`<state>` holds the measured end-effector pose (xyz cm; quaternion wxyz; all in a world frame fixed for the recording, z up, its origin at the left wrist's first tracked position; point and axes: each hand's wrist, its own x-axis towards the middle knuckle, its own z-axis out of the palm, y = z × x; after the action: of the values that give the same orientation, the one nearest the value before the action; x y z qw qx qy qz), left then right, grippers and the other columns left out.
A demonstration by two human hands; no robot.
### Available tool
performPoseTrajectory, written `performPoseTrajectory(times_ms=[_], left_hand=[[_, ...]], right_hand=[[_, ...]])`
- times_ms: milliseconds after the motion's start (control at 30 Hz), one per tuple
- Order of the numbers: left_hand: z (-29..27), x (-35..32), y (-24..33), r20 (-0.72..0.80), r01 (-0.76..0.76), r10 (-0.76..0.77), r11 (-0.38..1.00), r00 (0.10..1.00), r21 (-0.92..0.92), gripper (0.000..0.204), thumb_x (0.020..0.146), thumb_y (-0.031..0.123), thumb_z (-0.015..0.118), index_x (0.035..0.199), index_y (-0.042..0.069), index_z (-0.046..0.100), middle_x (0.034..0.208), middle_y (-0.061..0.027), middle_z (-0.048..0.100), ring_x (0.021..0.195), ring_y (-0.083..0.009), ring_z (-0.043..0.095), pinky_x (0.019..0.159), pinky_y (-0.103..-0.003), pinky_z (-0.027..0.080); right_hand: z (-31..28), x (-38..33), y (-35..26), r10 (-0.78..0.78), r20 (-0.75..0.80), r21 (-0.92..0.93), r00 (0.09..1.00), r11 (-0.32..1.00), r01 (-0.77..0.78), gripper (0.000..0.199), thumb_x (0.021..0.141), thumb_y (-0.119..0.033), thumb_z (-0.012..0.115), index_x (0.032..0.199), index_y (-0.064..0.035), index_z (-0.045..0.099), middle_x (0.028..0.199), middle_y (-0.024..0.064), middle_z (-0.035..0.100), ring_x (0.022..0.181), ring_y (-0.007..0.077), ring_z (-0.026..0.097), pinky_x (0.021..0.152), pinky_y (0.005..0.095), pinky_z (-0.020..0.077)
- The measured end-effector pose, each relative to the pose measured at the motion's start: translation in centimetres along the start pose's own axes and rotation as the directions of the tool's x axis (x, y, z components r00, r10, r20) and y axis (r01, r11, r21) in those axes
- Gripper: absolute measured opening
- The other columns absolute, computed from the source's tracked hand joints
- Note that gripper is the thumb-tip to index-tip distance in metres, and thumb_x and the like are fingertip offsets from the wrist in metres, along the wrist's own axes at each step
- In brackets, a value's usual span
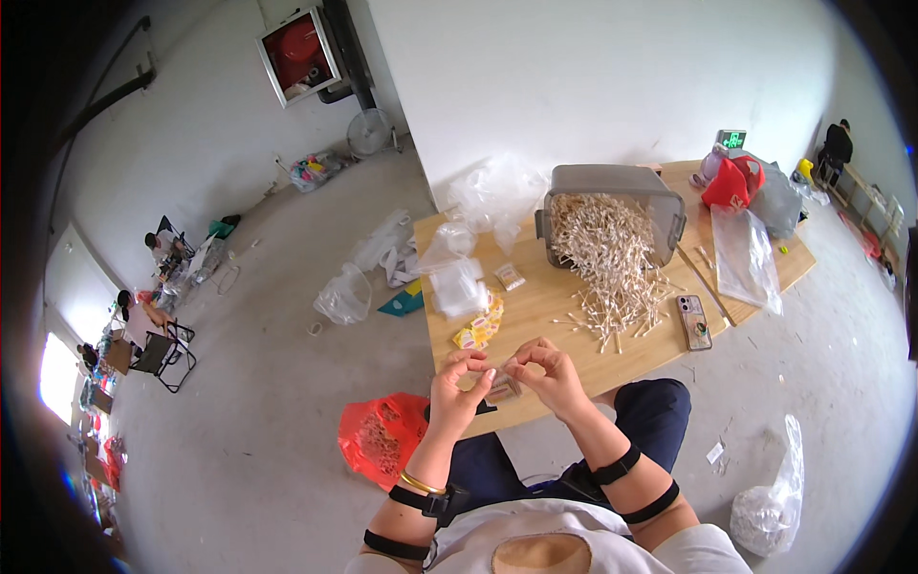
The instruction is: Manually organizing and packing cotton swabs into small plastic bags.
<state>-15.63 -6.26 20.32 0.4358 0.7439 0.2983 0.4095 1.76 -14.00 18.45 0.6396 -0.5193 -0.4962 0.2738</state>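
Over the near edge of the table, my left hand and my right hand pinch the top of a small see-through packet between thumbs and fingertips. Thin sticks like cotton swabs seem to lie inside it; the fingers partly hide it. Beyond my hands a big loose heap of cotton swabs spills from a grey plastic bin tipped on its side. Left of the heap are yellow printed labels, a stack of small see-through bags and another small filled packet.
A phone lies at the table's right edge. A red plastic bag holding small packets is by my left leg. A red bag and flat plastic bag occupy the right table. A stuffed bag sits on the floor.
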Motion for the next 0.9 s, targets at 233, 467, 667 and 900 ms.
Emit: performPoseTrajectory(times_ms=[233,467,667,900], left_hand=[[0.8,0.0,-3.3,-0.015,0.139,-0.138,0.988,0.99,0.064,0.012,0.085,0.014,0.08,0.089,0.004,0.074,0.106,-0.0049,0.069,0.092,-0.0113,0.061,0.081,-0.027,0.046],[4.5,-0.4,-8.2,0.028,0.401,-0.406,0.889,0.914,-0.221,0.021,0.089,0.012,0.079,0.084,0.005,0.059,0.089,-0.0072,0.073,0.07,-0.0119,0.07,0.061,-0.023,0.053],[6.1,-1.2,-12.6,0.158,0.581,-0.561,0.76,0.813,-0.29,0.028,0.091,0.013,0.077,0.089,0.008,0.05,0.095,-0.0115,0.073,0.083,-0.0211,0.076,0.067,-0.028,0.059],[5.6,-1.0,-15.5,0.309,0.726,-0.661,0.658,0.684,-0.199,0.032,0.089,0.021,0.08,0.09,0.012,0.049,0.097,-0.0083,0.073,0.086,-0.0204,0.075,0.069,-0.029,0.056]], right_hand=[[-0.4,-0.3,2.9,0.264,-0.023,0.208,0.964,0.945,-0.254,0.009,0.088,-0.009,0.077,0.09,-0.0011,0.074,0.093,0.0015,0.063,0.091,0.0119,0.061,0.081,0.0259,0.0487],[-0.9,-1.0,8.3,0.526,0.005,0.304,0.851,0.81,-0.502,0.012,0.088,-0.011,0.078,0.09,-0.0031,0.069,0.079,-0.0005,0.063,0.078,0.0085,0.059,0.076,0.024,0.047],[-1.1,-1.6,12.5,0.541,-0.055,-0.131,0.839,0.829,-0.543,0.03,0.08,-0.026,0.085,0.081,-0.0035,0.065,0.076,0.0032,0.064,0.069,0.0112,0.055,0.061,0.0286,0.0449],[-2.2,-1.4,14.9,0.677,0.036,-0.203,0.735,0.725,-0.658,0.039,0.076,-0.034,0.089,0.08,-0.0062,0.062,0.07,-0.0009,0.057,0.063,0.0096,0.05,0.052,0.0278,0.0383]])
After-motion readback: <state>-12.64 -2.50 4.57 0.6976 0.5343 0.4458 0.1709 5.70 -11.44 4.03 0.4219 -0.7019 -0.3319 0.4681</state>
